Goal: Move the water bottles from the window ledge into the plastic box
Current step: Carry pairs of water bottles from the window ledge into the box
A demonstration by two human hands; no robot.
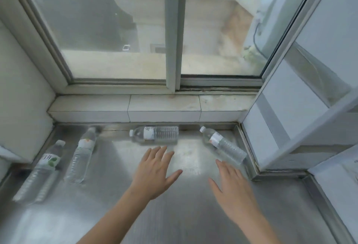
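Four water bottles are laid on their sides on the steel ledge (174,214) below the window: the middle bottle (155,135) along the back edge, the right bottle (224,145) angled near the corner, and two left bottles (82,155) (41,172) well apart from the hands. The left hand (155,174) is spread flat just short of the middle bottle, nothing grasped; the right hand (234,191) is likewise empty, fingertips close to the right bottle's base. Being round and laid flat, a nudged bottle may roll away. The plastic box is not in view, so a blind carry could be misjudged.
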